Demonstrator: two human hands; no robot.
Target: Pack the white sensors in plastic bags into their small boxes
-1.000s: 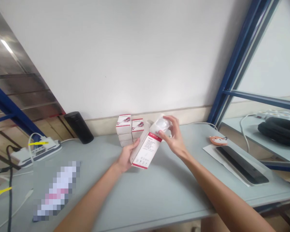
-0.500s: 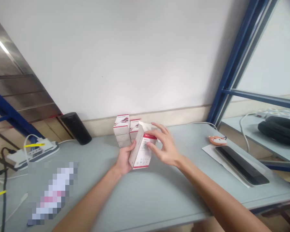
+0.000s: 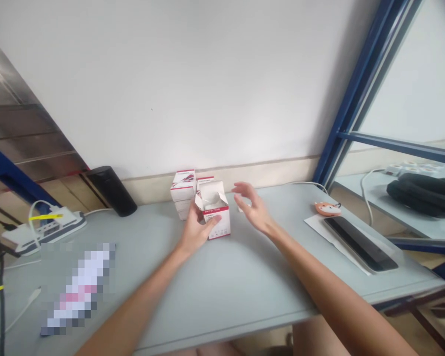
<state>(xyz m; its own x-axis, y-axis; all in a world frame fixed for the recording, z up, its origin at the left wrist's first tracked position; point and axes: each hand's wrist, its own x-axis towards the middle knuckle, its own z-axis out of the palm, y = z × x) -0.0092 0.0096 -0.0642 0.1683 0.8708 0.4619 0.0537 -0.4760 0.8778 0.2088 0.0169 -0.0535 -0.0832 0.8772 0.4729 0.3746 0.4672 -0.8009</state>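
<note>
A small white and red cardboard box marked "DETECTOR" stands with its top flaps open. My left hand grips it at the left side, thumb across the front face. Inside the box something pale shows, too unclear to name. Right of the box, my right hand is raised with fingers apart and holds nothing. A small white object lies partly hidden beside the right hand's fingers. Behind the held box stand similar closed boxes, stacked against the wall.
A black cylinder and a white power strip with cables are at the left. At the right lie a phone on white paper and an orange and white fox-like item. A blurred-out item lies front left.
The box has gone from tilted to upright, its flaps now spread open. My right hand has come off it and moved slightly right. The left hand keeps its grip.
</note>
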